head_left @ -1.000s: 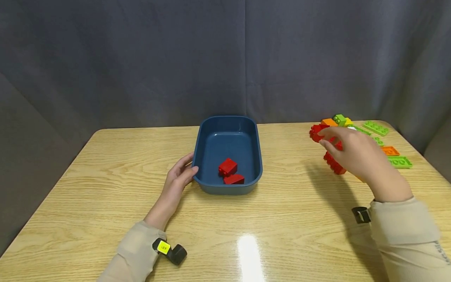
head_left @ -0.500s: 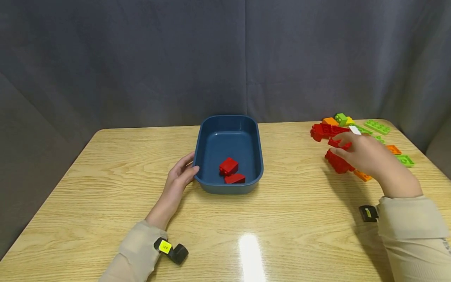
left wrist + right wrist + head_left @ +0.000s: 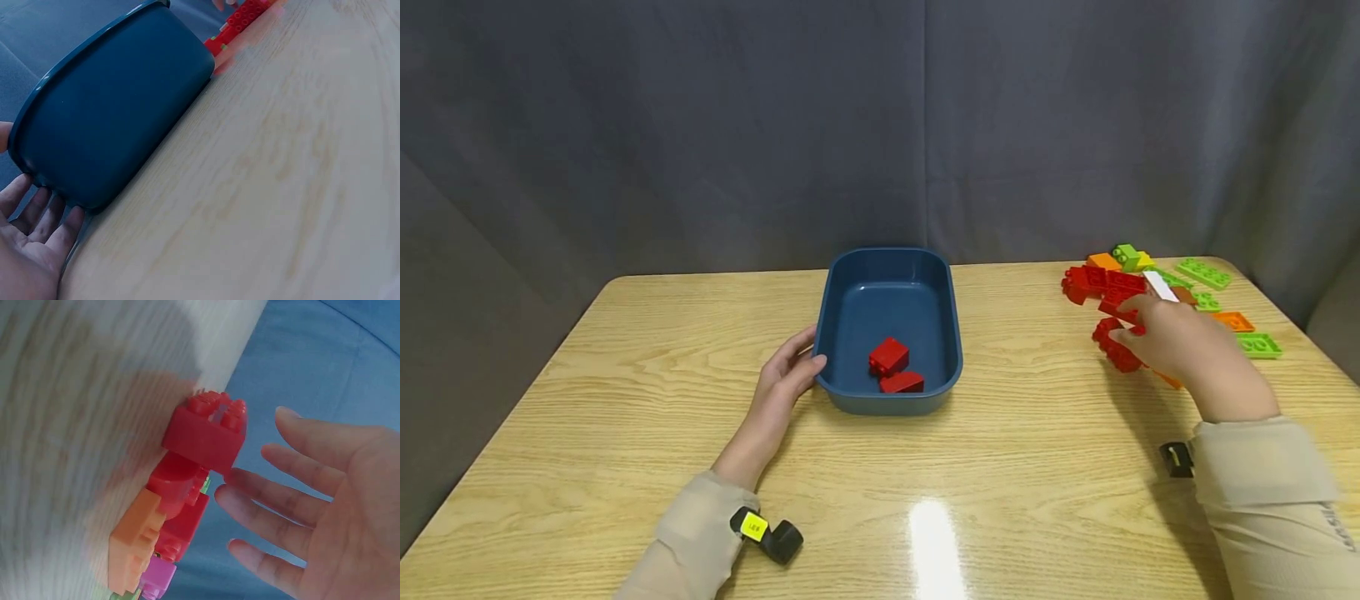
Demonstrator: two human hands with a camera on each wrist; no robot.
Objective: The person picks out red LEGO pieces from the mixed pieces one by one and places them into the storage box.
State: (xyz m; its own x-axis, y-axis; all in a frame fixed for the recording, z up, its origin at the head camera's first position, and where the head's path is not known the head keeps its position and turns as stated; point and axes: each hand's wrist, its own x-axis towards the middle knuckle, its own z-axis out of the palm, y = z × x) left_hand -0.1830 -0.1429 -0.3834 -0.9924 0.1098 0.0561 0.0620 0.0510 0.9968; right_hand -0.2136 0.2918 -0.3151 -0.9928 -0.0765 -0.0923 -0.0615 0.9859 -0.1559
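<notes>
In the head view my left hand holds the left edge of a blue plastic bin, its thumb over the rim. The left wrist view shows its fingertips against the bin's outer wall. Two red toy bricks lie at the bin's near end. On the right, my right hand hovers low over the near side of a pile of red toy bricks. In the right wrist view its fingers are spread, thumb apart, beside a studded red brick; whether a fingertip touches it I cannot tell.
Around the red bricks lie an orange piece, green plates, a white piece and a small green block. A purple brick shows in the right wrist view. A dark curtain hangs behind the wooden table.
My right hand has moved right and nearer to me over the pile, from the far red bricks to the near ones. My left hand stays on the bin.
</notes>
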